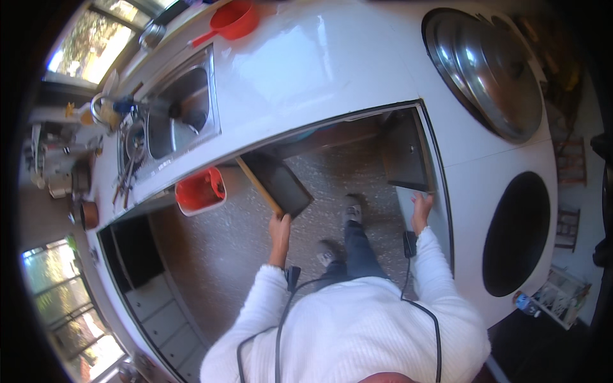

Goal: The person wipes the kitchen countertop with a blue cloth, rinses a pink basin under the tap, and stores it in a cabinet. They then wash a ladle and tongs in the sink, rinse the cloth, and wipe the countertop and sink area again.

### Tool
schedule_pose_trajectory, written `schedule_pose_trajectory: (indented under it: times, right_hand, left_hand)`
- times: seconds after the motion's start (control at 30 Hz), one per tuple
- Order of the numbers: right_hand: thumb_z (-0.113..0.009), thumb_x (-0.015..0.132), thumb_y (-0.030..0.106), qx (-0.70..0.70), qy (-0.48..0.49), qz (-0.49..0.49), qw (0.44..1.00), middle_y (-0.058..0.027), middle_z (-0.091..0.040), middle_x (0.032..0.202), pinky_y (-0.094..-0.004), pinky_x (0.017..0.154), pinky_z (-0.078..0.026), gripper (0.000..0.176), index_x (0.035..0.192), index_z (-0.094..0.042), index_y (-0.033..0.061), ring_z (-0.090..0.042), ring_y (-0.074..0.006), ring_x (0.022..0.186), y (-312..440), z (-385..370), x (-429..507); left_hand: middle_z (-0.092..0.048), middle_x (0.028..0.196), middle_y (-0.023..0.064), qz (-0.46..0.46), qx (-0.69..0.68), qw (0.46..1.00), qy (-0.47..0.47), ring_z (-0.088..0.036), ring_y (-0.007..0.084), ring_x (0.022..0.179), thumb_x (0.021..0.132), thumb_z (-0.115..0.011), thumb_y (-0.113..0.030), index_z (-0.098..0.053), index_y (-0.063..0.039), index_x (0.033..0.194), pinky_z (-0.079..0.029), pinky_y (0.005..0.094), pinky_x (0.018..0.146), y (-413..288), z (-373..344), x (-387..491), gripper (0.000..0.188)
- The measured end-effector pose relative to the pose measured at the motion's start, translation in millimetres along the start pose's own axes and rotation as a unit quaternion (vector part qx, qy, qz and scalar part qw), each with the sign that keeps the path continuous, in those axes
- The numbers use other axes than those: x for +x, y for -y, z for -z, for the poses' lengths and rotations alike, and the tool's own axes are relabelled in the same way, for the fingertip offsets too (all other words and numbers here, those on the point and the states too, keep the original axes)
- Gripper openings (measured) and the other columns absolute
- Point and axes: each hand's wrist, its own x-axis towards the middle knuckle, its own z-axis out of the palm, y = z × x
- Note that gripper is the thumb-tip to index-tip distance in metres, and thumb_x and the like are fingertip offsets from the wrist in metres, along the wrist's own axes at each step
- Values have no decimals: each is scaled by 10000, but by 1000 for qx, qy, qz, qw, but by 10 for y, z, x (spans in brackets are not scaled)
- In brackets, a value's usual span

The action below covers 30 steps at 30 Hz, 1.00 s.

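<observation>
Two cabinet doors below the white countertop stand swung out from the counter. On the left, my left hand (pixel 280 234) grips the lower corner of one cabinet door (pixel 278 184), which has a yellowish edge and a dark face. My right hand (pixel 421 208) is at the end of the other dark cabinet door (pixel 407 153), fingers touching its edge near the counter's inner corner; how firmly it holds cannot be told. Between the doors the space under the counter is partly in shadow.
A red bin (pixel 200 191) stands on the floor left of the left door. The white countertop (pixel 297 76) carries a steel sink (pixel 179 115), a red dipper (pixel 234 21) and a large metal lid (pixel 483 72). A black round surface (pixel 517 234) lies at the right.
</observation>
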Motion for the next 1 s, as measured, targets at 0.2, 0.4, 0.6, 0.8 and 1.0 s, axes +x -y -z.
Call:
schedule_pose_trajectory:
  times: [0.2, 0.4, 0.6, 0.8, 1.0]
  right_hand:
    - [-609, 809, 23, -172, 47, 3, 984, -48, -635, 852, -272, 626, -504, 233, 1041, -598, 5, -635, -145, 775, 303, -397, -377]
    - [-553, 825, -12, -124, 286, -10, 950, -113, -618, 1092, -261, 606, -491, 734, 1502, -325, 152, -612, -125, 796, 466, -1540, -826]
    - [-401, 852, -47, 15, 365, -55, 929, -91, -402, 1491, -266, 705, -508, 680, 1505, -287, 102, -653, -178, 895, 792, -2810, -520]
    - [-419, 926, 72, 55, 265, -146, 952, -81, -599, 1180, -308, 653, -519, 374, 1291, -503, 72, -664, -203, 841, 609, -3008, -370]
    - [-457, 961, 176, -226, 516, -292, 773, -76, -652, 1077, -285, 654, -503, 296, 1229, -551, 96, -640, -167, 825, 724, -2872, -731]
  left_hand:
    - [-579, 1127, 31, 38, -227, 955, 186, -541, 117, 839, 812, -505, -50, -392, -78, 1394, -418, 245, 664, -845, -1054, 513, 593]
    - [-533, 1068, 34, 16, -249, 955, 159, -481, 127, 821, 763, -478, 8, -251, -161, 1508, -416, 279, 668, -1334, -1285, 1230, 797]
    - [-585, 1082, 75, -7, -107, 982, 153, -510, 161, 833, 794, -476, -29, -431, -34, 1416, -439, 302, 729, -1231, -914, 1517, 624]
    - [-612, 1253, 101, 120, -184, 971, 98, -586, 196, 1082, 923, -527, -122, -542, -27, 1325, -477, 323, 878, -225, 6, 627, 413]
    - [-663, 832, 61, 295, -87, 941, -141, -620, 162, 676, 906, -532, -142, -625, -51, 1161, -476, 291, 544, 1877, 1440, -1134, 287]
